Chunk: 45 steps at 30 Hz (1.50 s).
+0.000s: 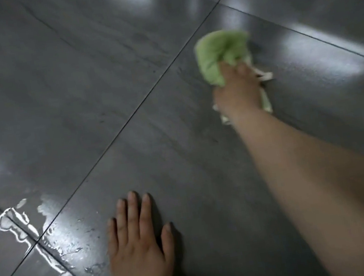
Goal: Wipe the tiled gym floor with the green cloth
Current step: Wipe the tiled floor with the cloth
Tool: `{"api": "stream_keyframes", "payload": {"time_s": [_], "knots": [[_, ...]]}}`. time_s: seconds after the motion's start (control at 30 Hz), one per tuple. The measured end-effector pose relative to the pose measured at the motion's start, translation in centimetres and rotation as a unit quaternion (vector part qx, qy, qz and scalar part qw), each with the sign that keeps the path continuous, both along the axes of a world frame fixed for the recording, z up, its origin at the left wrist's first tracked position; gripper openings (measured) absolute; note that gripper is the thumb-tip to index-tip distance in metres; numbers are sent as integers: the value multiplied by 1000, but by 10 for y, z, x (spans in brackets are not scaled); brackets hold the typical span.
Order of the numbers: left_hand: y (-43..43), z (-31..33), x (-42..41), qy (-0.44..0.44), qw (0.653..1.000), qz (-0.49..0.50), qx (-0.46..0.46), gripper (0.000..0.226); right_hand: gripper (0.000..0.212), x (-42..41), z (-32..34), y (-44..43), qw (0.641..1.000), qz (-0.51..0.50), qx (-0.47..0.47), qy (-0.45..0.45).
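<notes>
Nearest, left hand [137, 247] lies flat on the floor [72, 83], fingers [131, 208] straight, holding nothing; water puddle [23, 225] just beside. Farther out, right hand [237, 92] curls its fingers round the bunched green cloth [217, 53], down on the tile. Cloth looks soft, light, prob. damp: grip mid-bunch.

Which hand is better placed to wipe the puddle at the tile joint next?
Right, probably. The right hand grips the green cloth, while the left hand lies flat on the floor, empty. The puddle is nearer the left hand, so the right would have to sweep across.
</notes>
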<state>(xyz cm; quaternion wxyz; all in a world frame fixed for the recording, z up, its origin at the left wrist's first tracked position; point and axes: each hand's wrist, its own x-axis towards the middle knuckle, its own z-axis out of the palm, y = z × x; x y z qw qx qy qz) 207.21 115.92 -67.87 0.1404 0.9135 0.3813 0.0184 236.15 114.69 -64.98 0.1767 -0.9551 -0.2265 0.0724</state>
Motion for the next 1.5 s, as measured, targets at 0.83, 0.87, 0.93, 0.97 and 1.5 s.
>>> {"api": "stream_keyframes", "payload": {"time_s": [0.83,0.87,0.93,0.97,1.5], "knots": [[0,35,7,88,995,10,-44,67,46,-189,-16,-155,986,105,40,-121],[3,42,7,111,991,3,-71,62,46,-190,-12,-154,988,108,26,-106],[9,66,2,142,984,-11,-112,56,48,-192,-2,-150,991,110,-12,-78],[11,77,-7,144,983,-25,-115,55,49,-193,4,-148,993,108,-26,-46],[163,102,-199,139,990,27,-24,55,57,-284,54,-91,985,62,-113,113]]}}
